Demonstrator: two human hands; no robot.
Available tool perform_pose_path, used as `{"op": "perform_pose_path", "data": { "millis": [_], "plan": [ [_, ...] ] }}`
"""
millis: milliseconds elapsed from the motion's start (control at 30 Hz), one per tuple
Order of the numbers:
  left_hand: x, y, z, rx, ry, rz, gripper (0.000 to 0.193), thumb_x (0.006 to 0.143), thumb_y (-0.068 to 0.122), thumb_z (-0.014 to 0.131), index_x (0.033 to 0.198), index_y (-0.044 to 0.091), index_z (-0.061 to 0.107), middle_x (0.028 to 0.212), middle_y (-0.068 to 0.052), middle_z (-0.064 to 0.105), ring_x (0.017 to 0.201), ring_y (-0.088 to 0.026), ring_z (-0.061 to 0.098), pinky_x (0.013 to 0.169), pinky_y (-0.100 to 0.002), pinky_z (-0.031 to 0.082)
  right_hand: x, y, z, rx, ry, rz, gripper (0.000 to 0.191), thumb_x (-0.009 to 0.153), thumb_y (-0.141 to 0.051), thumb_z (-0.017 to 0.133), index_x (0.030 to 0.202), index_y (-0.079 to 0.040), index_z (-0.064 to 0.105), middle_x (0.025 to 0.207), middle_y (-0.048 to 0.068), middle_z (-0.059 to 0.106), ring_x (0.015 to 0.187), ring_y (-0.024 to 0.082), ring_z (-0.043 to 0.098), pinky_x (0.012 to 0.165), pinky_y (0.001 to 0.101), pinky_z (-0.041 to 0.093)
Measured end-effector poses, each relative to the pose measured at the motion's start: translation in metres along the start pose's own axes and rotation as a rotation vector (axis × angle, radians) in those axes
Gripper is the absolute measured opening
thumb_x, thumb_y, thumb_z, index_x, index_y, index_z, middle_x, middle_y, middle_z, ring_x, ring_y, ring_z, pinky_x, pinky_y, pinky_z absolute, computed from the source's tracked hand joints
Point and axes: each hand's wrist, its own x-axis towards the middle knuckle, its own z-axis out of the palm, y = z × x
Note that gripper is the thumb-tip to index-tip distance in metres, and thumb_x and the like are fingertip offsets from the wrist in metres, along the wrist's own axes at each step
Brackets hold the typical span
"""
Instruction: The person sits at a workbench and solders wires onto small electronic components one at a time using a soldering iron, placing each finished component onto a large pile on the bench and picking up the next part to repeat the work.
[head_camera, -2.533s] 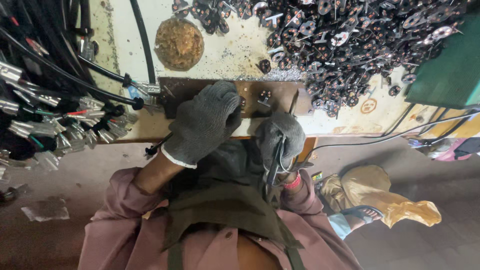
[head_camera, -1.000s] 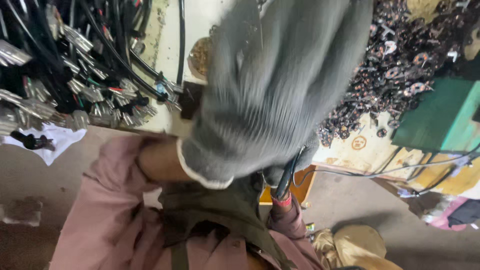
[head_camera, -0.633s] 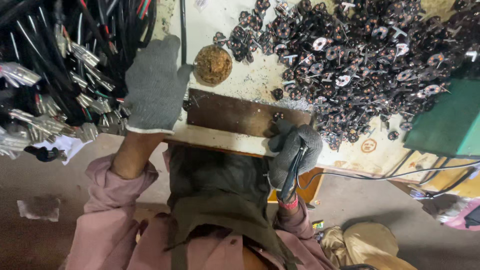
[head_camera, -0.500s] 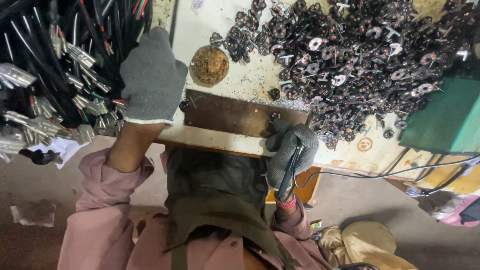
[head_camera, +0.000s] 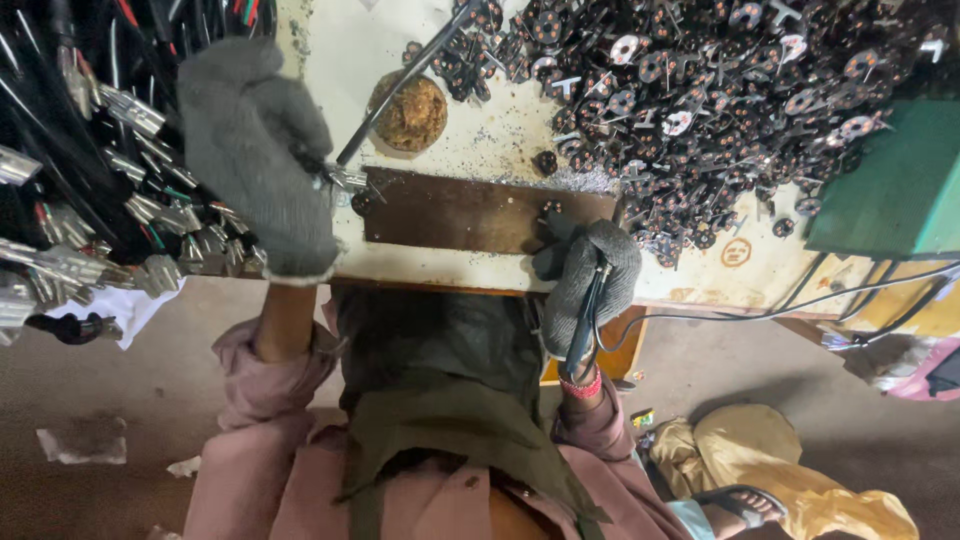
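Cable (head_camera: 400, 85) in raised left hand (head_camera: 255, 160)

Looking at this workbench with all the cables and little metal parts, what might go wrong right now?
The left hand lifts one black cable out of the tangled cable bundle; it may snag and drag neighbouring cables off the edge. The right hand grips a corded tool at the table edge; its trailing cord could catch. The pile of small metal parts lies close by, so a sweep might scatter it.
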Motion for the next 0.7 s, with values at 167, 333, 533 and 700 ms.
{"op": "perform_pose_path", "data": {
  "millis": [167,333,533,700],
  "plan": [
    [-0.032,0.028,-0.018,0.609,-0.147,0.185,0.031,0.107,0.013,0.073,0.131,0.001,0.059,0.110,-0.016,0.070,0.083,-0.019,0.067,0.069,-0.026,0.056,0.000,0.011,0.001,-0.125,0.081,-0.031,0.015,0.109,-0.005,0.062,0.124,-0.005,0.057,0.098,0.009,0.063,0.069,0.013,0.060,0.064,0.0279,0.048],
    [-0.026,0.028,-0.016,1.211,-0.333,0.256,0.059,0.087,0.016,0.080,0.137,-0.005,0.055,0.083,-0.015,0.069,0.073,-0.032,0.066,0.060,-0.039,0.052,0.000,0.015,-0.004,-0.481,0.041,-0.387,0.017,0.109,-0.001,0.059,0.125,-0.001,0.055,0.114,0.021,0.060,0.097,0.031,0.061,0.086,0.0406,0.052],
    [-0.051,0.001,-0.026,0.428,0.140,0.015,0.039,0.110,0.013,0.061,0.146,0.008,0.045,0.111,-0.012,0.072,0.090,-0.021,0.070,0.077,-0.027,0.058,-0.003,0.006,-0.001,-0.020,0.074,0.086,0.017,0.103,-0.005,0.063,0.120,-0.006,0.059,0.098,0.010,0.067,0.067,0.015,0.067,0.063,0.0287,0.051],
    [-0.066,0.001,-0.031,0.123,0.294,-0.041,0.037,0.105,0.018,0.062,0.140,0.009,0.054,0.113,-0.013,0.074,0.090,-0.026,0.071,0.077,-0.033,0.056,0.007,-0.009,0.001,-0.398,-0.002,-0.272,0.012,0.113,-0.011,0.060,0.122,-0.006,0.056,0.102,0.015,0.061,0.081,0.026,0.060,0.077,0.0371,0.050]
  ]
}}
